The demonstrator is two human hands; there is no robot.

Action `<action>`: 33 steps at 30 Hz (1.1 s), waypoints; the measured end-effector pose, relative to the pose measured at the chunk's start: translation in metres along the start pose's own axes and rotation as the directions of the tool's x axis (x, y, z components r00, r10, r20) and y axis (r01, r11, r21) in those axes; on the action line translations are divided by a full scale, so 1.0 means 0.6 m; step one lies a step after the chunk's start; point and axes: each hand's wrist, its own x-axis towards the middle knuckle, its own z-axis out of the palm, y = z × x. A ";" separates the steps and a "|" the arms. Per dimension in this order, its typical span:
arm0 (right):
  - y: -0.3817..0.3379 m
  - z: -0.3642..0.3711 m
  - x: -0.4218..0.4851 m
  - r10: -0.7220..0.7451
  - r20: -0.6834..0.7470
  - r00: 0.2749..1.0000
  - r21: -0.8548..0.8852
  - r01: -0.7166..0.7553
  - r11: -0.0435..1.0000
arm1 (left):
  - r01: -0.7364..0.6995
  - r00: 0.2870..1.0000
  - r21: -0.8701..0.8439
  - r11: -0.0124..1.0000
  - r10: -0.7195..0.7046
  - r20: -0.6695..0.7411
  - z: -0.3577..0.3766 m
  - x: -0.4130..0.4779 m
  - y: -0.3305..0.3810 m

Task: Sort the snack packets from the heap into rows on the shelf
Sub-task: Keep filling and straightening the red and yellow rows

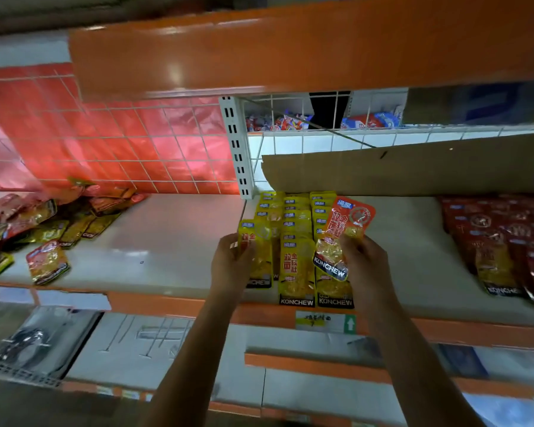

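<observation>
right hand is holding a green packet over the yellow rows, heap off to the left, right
Not green: the head view shows the right hand holding an orange packet over the yellow rows, with the heap off to the left.

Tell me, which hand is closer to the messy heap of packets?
Left. The left hand, holding a yellow packet, is to the right of the heap; the right hand, holding an orange packet, is even farther right.
</observation>
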 end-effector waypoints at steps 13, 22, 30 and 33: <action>0.019 0.017 0.008 0.036 -0.084 0.996 -0.039 -0.040 0.998 | -0.179 0.980 0.598 0.781 0.193 0.042 0.014 -0.007 -0.028; 0.029 0.022 -0.003 -0.002 -0.143 0.990 -0.056 -0.006 0.998 | -0.175 0.980 0.716 0.676 0.186 0.064 0.017 -0.006 -0.033; 0.027 -0.015 -0.002 -0.032 -0.097 0.995 -0.095 0.022 0.995 | -0.408 0.900 0.562 0.719 0.419 0.118 0.068 -0.035 0.012; 0.026 -0.046 0.008 -0.047 -0.095 0.994 -0.099 0.037 0.994 | -0.512 0.847 0.496 0.701 0.507 0.158 0.119 -0.054 0.036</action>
